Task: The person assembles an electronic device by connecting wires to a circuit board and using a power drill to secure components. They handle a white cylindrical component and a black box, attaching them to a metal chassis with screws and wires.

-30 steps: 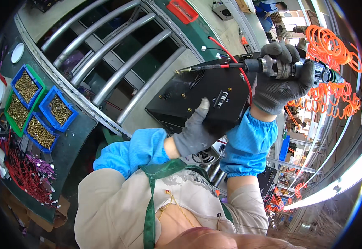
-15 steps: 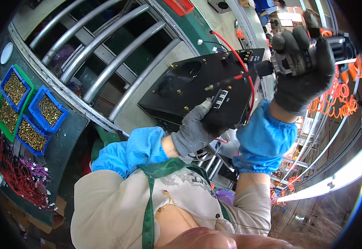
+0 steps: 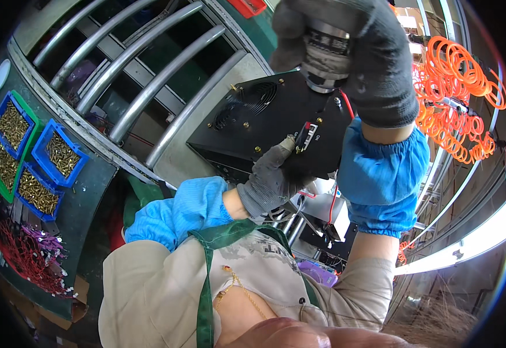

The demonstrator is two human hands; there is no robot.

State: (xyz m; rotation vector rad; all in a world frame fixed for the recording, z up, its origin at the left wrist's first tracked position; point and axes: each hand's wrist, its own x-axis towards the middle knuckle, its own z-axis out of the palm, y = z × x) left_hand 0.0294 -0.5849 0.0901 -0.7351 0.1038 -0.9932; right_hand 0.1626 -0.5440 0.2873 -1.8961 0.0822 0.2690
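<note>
My right hand (image 3: 375, 58), in a dark grey glove, is wrapped round a power screwdriver (image 3: 325, 58) with a silver ringed nose. Its nose points down at the black metal box (image 3: 247, 110), and the bit runs to a white switch (image 3: 307, 137) in the panel. A red bit of the tool shows right at the switch. My left hand (image 3: 267, 180), in a grey glove, lies at the box's near edge. Its thumb tip rests on the panel beside the switch; the other fingers are hidden in shadow. Brass screws and a round fan grille dot the panel.
Metal rollers (image 3: 154, 87) run along the left of the box. Blue bins of brass parts (image 3: 62, 153) and a heap of red wires (image 3: 27, 255) lie on the green bench (image 3: 93, 203). Orange coiled hoses (image 3: 453, 69) hang at the right.
My right hand has swung left and come over the box with the screwdriver, whose bit now reaches the switch. My left hand stays at the box.
</note>
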